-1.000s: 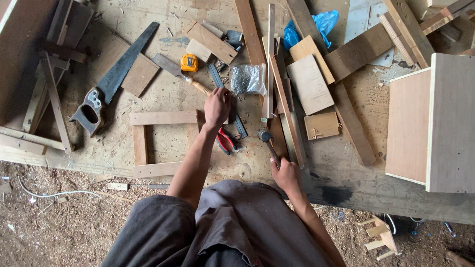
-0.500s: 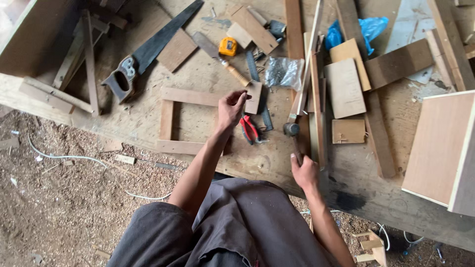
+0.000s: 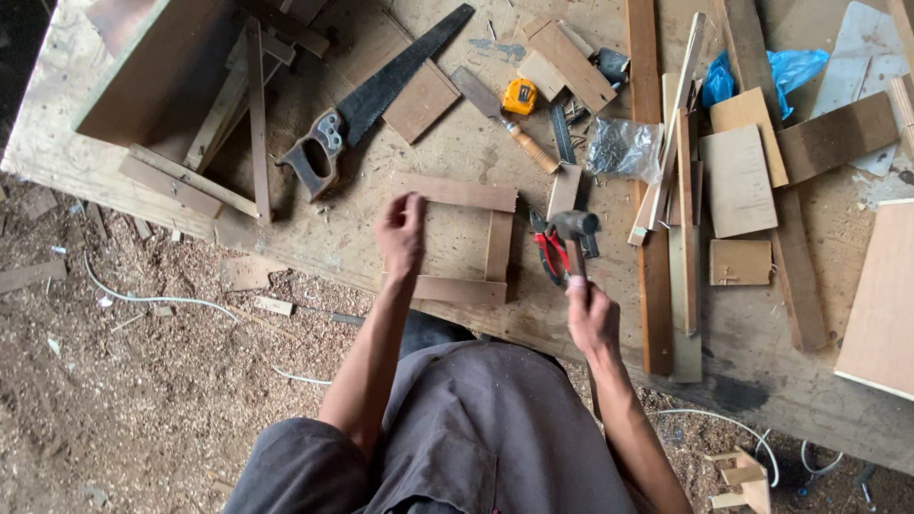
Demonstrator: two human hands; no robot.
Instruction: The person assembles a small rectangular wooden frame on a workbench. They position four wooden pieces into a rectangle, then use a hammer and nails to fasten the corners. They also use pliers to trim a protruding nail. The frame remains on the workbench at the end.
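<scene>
The left hand point(image 3: 401, 233) reaches forward with bent fingers and rests on the left side of the wooden frame point(image 3: 455, 238), which lies on the workbench point(image 3: 457, 152). Half a second ago it was higher, beside the frame's far corner. The right hand point(image 3: 590, 319) is closed around the hammer point(image 3: 575, 238), head up, just right of the frame.

The left hand point(image 3: 401, 233) rested on the open left side of a small wooden frame point(image 3: 462, 238) lying flat on the worktop point(image 3: 400, 157). The right hand point(image 3: 590, 314) gripped the handle of a hammer point(image 3: 575, 228), whose head hung just right of the frame, above red-handled pliers point(image 3: 550, 252). A hand saw point(image 3: 381, 95) lay further up to the left, with a yellow tape measure point(image 3: 520, 96) and a wooden-handled chisel point(image 3: 509, 124) near it. Sawdust covered the floor point(image 3: 124, 381) below.
</scene>
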